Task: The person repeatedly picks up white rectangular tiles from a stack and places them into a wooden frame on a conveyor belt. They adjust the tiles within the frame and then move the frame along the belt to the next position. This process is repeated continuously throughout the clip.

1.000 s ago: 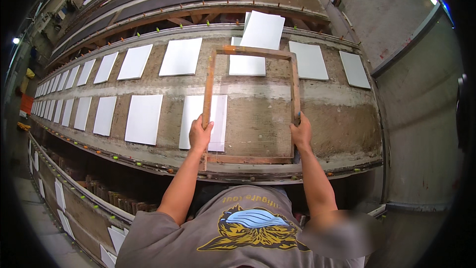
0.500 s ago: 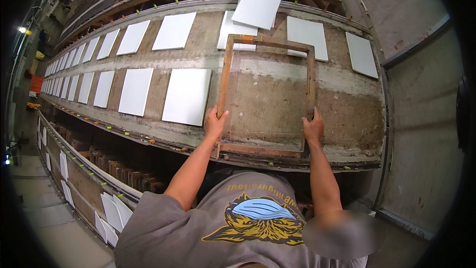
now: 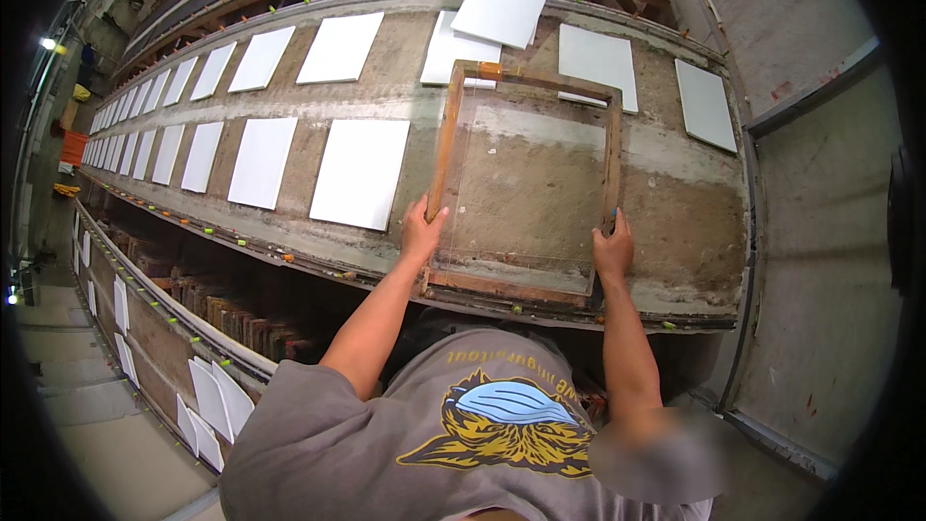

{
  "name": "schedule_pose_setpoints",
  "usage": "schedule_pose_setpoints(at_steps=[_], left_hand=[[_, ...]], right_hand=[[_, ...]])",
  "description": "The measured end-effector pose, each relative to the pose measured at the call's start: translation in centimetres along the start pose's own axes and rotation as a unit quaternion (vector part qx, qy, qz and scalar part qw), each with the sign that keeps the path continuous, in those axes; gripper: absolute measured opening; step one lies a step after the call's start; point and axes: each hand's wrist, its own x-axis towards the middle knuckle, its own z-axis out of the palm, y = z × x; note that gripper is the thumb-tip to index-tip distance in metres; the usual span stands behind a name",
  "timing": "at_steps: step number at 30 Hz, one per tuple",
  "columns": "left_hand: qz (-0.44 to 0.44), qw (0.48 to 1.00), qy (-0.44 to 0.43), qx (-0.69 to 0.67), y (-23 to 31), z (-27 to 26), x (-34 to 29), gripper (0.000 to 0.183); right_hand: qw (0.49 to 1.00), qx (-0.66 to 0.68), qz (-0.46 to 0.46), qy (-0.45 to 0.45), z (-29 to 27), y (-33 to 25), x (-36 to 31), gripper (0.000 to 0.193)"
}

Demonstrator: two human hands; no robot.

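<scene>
A wooden screen-printing frame [image 3: 448, 145] with see-through mesh is held flat over the long table [image 3: 685, 241]. My left hand [image 3: 422, 234] is closed around its left bar, and my right hand [image 3: 613, 249] grips the right bar at about the same height. Orange tape marks the frame's far left corner. Through the mesh the stained brown tabletop shows, and the far bar overlaps the edges of white sheets. A single white sheet [image 3: 359, 174] lies just left of the frame. Whether the frame touches the table cannot be made out.
Two rows of white sheets run off to the left. Beyond the frame, a few sheets [image 3: 503, 5] lie stacked askew. A sheet [image 3: 705, 104] lies at the far right, near a grey wall [image 3: 820, 212]. Behind me on the left, another table carries leaning white sheets [image 3: 214, 400].
The frame and both hands have shifted slightly to the right relative to my body. The view has tilted a little, so the rows of sheets appear somewhat higher. Both hands keep their hold.
</scene>
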Motion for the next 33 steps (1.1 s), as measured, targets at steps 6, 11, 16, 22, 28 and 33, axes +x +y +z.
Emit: schedule_pose_setpoints(at_steps=[6,11,16,22,28,33], left_hand=[[-0.002,1.000,-0.001,-0.001,0.7,-0.1,-0.3,0.059],[0.006,0.999,-0.023,0.025,-0.4,0.2,0.0,0.065],[-0.015,0.999,-0.030,0.027,-0.4,0.2,0.0,0.068],[-0.011,0.999,-0.021,0.034,-0.6,0.5,0.0,0.066],[-0.026,0.997,-0.057,0.035,0.1,0.0,0.2,0.069],[-0.036,0.994,-0.067,0.078,-0.4,0.2,0.1,0.073]], right_hand=[[1.000,0.019,0.003,0.003,0.0,0.2,-0.3,0.071],[1.000,0.015,0.004,-0.015,-0.2,0.6,-0.4,0.072],[1.000,-0.001,0.010,-0.006,-0.6,-0.3,-0.9,0.070],[1.000,-0.001,0.002,-0.013,0.0,0.3,-0.5,0.071],[0.999,-0.007,0.029,-0.040,-0.5,-0.5,-0.6,0.072],[0.999,-0.019,0.027,-0.040,-0.3,-0.1,-0.7,0.071]])
